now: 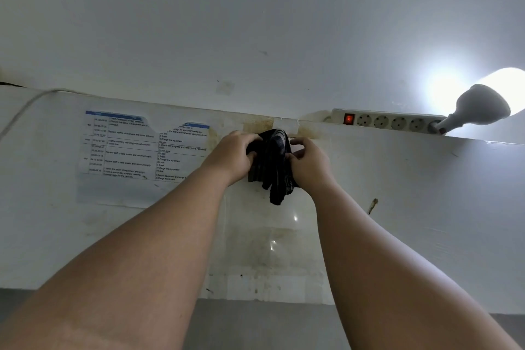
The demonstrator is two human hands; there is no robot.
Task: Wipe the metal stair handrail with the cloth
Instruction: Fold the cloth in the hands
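Note:
A dark, bunched cloth [274, 163] hangs between both hands in front of a white wall panel. My left hand [231, 155] grips its left side and my right hand [308, 160] grips its right side, fingers curled into the fabric. The lower end of the cloth dangles free below the hands. No metal stair handrail shows in this view.
A white power strip [386, 121] with a lit red switch lies on the ledge at the right, with a glowing lamp bulb [480, 106] plugged into its end. A printed schedule sheet [136, 148] is stuck to the white panel [412, 207] at the left. A white cable [25, 106] runs at the far left.

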